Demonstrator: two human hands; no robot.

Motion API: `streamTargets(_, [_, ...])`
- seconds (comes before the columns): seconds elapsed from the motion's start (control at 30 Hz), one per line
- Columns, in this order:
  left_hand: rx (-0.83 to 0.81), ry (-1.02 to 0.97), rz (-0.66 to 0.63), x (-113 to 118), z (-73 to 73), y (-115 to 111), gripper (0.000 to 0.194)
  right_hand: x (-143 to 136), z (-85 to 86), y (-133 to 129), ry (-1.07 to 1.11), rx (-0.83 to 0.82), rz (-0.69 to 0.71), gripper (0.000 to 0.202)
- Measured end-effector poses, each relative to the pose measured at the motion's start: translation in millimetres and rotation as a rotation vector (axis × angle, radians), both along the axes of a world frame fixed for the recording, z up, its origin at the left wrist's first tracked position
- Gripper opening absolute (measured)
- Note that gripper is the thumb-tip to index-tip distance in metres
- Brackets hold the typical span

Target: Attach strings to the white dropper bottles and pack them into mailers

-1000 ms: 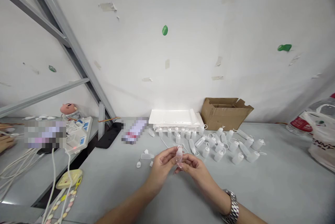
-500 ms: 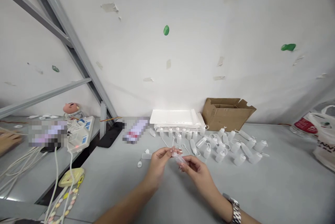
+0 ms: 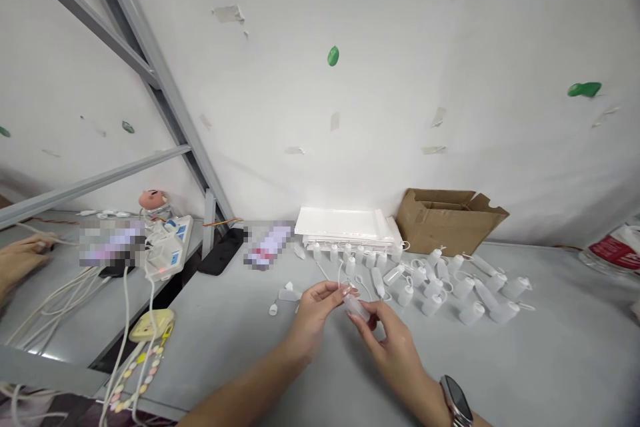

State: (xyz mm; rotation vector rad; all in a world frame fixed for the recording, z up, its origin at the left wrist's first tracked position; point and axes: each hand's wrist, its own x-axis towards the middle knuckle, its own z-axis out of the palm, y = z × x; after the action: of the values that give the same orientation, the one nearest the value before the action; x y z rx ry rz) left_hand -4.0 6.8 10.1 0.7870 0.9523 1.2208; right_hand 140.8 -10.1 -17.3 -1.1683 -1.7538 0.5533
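A small translucent squeeze bottle [image 3: 357, 308] is held tilted above the grey table, between both hands. My right hand [image 3: 387, 337] is closed around its body, thumb on the near side. At its upper left end, my left hand [image 3: 320, 310] pinches the top, and the fingers hide the cap there. Beyond the hands, several similar bottles [image 3: 433, 306] with white caps and looped straps stand or lie on the table. Left of my left hand lies another bottle [image 3: 289, 295], with a white cap [image 3: 273, 310] beside it.
Behind the bottles are a stack of white envelopes [image 3: 345, 224] and an open cardboard box [image 3: 445, 220]. To the left lie a black phone [image 3: 223, 252], a power strip [image 3: 173, 254] and cables. Another person's hand [image 3: 23, 260] is at the far left.
The view has swung left, so everything appears shifted right. Both hands stay on the bottle, which has turned slightly. The other person's hand shows more fully.
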Motion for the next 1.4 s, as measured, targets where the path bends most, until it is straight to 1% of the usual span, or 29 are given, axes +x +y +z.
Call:
streamTargets(0.1, [0.000,-0.065,-0.040,2,0.5,0,0.022,2,-2.6,2,-0.086,0.220,-0.006,0.015])
streamTargets(0.2, [-0.021,-0.146,-0.090,4,1.1,0,0.023,4,-2.0,3,-0.166,0.344,-0.018,0.012])
streamTargets(0.33, [-0.090,-0.238,-0.117,3,0.4,1,0.022,3,1.9,4,-0.238,0.410,-0.025,0.014])
streamTargets(0.47, [-0.082,-0.197,-0.112,3,-1.0,1,0.024,1,2.7,3,-0.244,0.448,-0.032,0.011])
streamTargets(0.57, [-0.061,-0.191,-0.140,5,-1.4,-1,0.027,1,1.4,1,-0.199,0.428,-0.024,0.012])
streamTargets(0.67, [-0.039,-0.198,-0.176,6,-1.1,-2,0.027,0,1.8,-2,-0.099,0.325,0.000,0.014])
streamTargets(0.73, [-0.025,-0.186,-0.187,6,-1.4,-2,0.027,0,3.8,-4,-0.003,0.190,0.010,0.015])
streamTargets(0.8, [-0.017,-0.166,-0.185,5,-2.6,-1,0.027,-2,7.0,-4,0.116,-0.019,0.022,0.019])
streamTargets(0.87, [-0.020,-0.157,-0.176,5,-4.3,0,0.027,-3,10.5,-2,0.265,-0.275,0.060,0.027])
streamTargets(0.93, [-0.022,-0.167,-0.169,5,-5.5,1,0.027,-4,13.3,2,0.428,-0.502,0.135,0.035])
streamTargets(0.97, [-0.022,-0.170,-0.166,5,-5.6,1,0.027,-4,14.4,4,0.500,-0.585,0.181,0.037])
streamTargets(1.03, [-0.017,-0.159,-0.156,6,-4.5,1,0.026,-5,16.1,8,0.610,-0.688,0.263,0.040])
streamTargets(1.13, [0.003,-0.124,-0.148,6,-1.5,0,0.024,-5,17.0,9,0.683,-0.737,0.311,0.040])
streamTargets(1.2, [0.013,-0.113,-0.146,5,0.3,-1,0.022,-4,15.5,7,0.637,-0.699,0.285,0.039])
streamTargets(1.23, [0.015,-0.108,-0.148,5,1.1,-1,0.021,-3,13.9,6,0.575,-0.641,0.251,0.037])
streamTargets(1.27, [0.019,-0.104,-0.150,5,1.7,-2,0.020,-2,11.7,5,0.490,-0.548,0.202,0.034])
streamTargets(1.33, [0.024,-0.109,-0.152,5,2.5,-3,0.019,3,6.4,4,0.292,-0.270,0.098,0.025])
streamTargets(1.4, [0.025,-0.151,-0.157,5,2.5,-3,0.017,7,1.1,4,0.109,0.050,0.036,0.017])
